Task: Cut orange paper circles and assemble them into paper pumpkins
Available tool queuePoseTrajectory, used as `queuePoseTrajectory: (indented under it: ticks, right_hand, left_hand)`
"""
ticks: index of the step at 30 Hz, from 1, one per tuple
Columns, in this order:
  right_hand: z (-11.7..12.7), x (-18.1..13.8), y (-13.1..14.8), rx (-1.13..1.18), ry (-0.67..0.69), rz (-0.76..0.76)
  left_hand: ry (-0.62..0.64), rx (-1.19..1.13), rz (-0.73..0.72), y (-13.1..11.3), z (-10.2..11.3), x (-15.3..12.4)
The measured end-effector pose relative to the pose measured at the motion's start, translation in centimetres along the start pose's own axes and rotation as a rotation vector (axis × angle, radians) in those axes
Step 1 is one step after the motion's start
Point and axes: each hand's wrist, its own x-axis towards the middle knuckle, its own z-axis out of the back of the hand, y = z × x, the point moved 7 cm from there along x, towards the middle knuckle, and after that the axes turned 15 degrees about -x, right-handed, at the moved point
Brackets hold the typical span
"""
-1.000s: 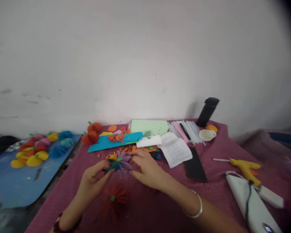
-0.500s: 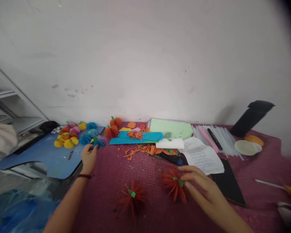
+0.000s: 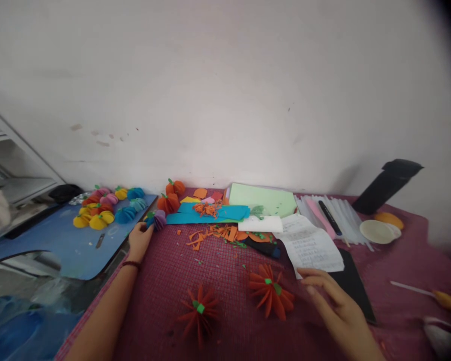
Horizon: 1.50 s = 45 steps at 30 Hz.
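Note:
At the left edge of the red cloth, my left hand (image 3: 140, 236) has its fingers closed on a small blue paper pumpkin (image 3: 149, 219), which they mostly hide. A purple paper pumpkin (image 3: 160, 219) sits right against it. My right hand (image 3: 334, 301) hovers open over the cloth with nothing in it. Just left of its fingers rests an orange-red paper pumpkin (image 3: 271, 296) with green pieces at its centre. A second orange-red paper pumpkin (image 3: 200, 316) of the same kind lies nearer to me, left of the first.
Colourful finished paper pumpkins (image 3: 101, 219) cover part of the blue table (image 3: 124, 245) at left. Blue paper strips (image 3: 180, 216), orange scraps, a handwritten sheet (image 3: 310, 250), clear sticks (image 3: 349, 220), a small bowl (image 3: 378, 231) and a yellow-handled tool (image 3: 447, 301) lie along the back and right.
My right hand has drawn away from the orange-red pumpkin, leaving it on the cloth. My left hand has lowered the blue pumpkin beside the purple one. The view has shifted slightly.

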Motion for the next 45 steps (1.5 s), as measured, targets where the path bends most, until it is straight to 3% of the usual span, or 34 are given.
queuePoseTrajectory:
  ticks: [3, 5, 8, 10, 12, 14, 17, 21, 24, 30, 37, 41, 45]
  right_hand:
    - [-0.5, -0.1, -0.3, 0.047, 0.014, -0.024]
    - [-0.9, -0.2, -0.6, 0.077, 0.025, -0.046]
    - [-1.6, -0.4, -1.0, 0.128, 0.036, -0.079]
    - [-1.9, -0.5, -1.0, 0.16, 0.046, -0.092]
    - [-2.1, -0.6, -0.8, 0.185, 0.065, -0.095]
    - [-2.3, -0.7, -0.6, 0.206, 0.087, -0.093]
    - [-2.3, -0.8, -0.4, 0.231, 0.118, -0.072]
    - [-2.3, -0.8, -0.6, 0.249, 0.144, -0.053]
    - [-2.2, -0.7, -0.8, 0.263, 0.151, -0.045]
    - [-2.5, -0.8, -1.1, 0.301, 0.19, -0.052]
    - [-3.1, -1.2, -1.9, 0.282, 0.232, -0.051]
    - [-3.1, -1.1, -2.0, 0.268, 0.249, -0.049]
    - [-3.1, -1.0, -2.3, 0.245, 0.245, -0.041]
  left_hand:
    - [-0.151, 0.057, -0.138, -2.5, 2.2, -1.4]
    - [-0.095, 0.134, -0.347, -5.8, 1.6, -2.9]
    - [0.293, 0.293, -0.654, -10.8, -3.4, -6.3]
    - [0.521, 0.404, -0.751, -13.2, -7.6, -8.5]
    - [0.68, 0.484, -0.808, -14.9, -11.6, -10.0]
    - [0.751, 0.51, -0.854, -16.4, -14.9, -10.7]
    - [0.759, 0.514, -0.907, -17.9, -18.6, -10.7]
    - [0.803, 0.566, -0.937, -18.2, -22.1, -10.2]
    - [0.796, 0.6, -0.931, -18.3, -23.8, -9.3]
    - [0.663, 0.585, -0.942, -20.3, -26.1, -6.4]
    - [0.643, 0.569, -1.007, -22.9, -31.6, -5.5]
    - [0.671, 0.597, -1.016, -22.6, -34.7, -5.7]
    - [0.719, 0.557, -0.966, -21.1, -35.6, -5.8]
